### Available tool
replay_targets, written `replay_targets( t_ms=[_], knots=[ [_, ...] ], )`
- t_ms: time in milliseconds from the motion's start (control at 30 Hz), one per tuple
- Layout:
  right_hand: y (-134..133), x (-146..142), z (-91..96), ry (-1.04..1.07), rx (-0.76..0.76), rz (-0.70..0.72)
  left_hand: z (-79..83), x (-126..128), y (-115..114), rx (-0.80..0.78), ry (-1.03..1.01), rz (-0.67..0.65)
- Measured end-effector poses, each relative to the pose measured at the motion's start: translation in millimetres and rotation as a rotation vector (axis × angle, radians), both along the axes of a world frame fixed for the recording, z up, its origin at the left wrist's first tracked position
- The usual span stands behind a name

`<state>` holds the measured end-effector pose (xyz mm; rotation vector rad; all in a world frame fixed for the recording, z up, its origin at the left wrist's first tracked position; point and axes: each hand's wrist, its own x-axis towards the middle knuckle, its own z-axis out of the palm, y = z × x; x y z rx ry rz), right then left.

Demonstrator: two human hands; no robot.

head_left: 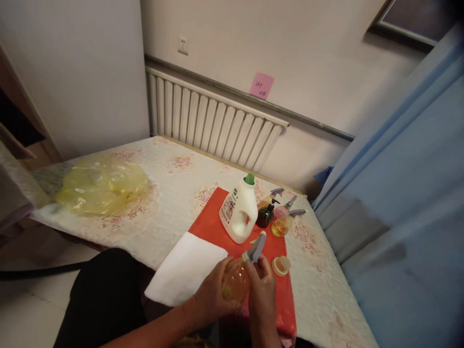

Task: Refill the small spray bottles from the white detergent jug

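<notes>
An orange-tinted spray bottle [237, 280] with a grey trigger head is held between my two hands over the red cloth. My left hand [213, 292] wraps round the bottle's body from the left. Closed at the neck, just under the trigger head, is my right hand [261, 285]. Beyond them stands a white detergent jug [237, 210] with a green spout and no cap on it. A pale round cap [281, 266] lies on the cloth to the right of my right hand.
Several bottles, among them a dark pump bottle [266, 216] and a yellow spray bottle [282, 226], stand behind the jug. A white towel [186, 268] covers part of the red cloth [206, 217]. Left lies a yellow plastic bag [105, 186]. A blue curtain [406, 193] hangs right.
</notes>
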<state>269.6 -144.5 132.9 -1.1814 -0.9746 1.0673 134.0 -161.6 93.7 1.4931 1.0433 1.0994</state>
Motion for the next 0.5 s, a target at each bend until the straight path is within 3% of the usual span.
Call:
replay_targets(
  t_ms=[267, 500],
  knots=[
    [-1.3, 4.5, -6.8, 0.107, -0.013, 0.042, -10.1, 0.2, 0.9, 0.015, -0.059, 0.004],
    [0.0, 1.2, -1.6, 0.072, -0.039, 0.029, -4.6, -0.3, -0.5, -0.029, -0.001, -0.005]
  ],
)
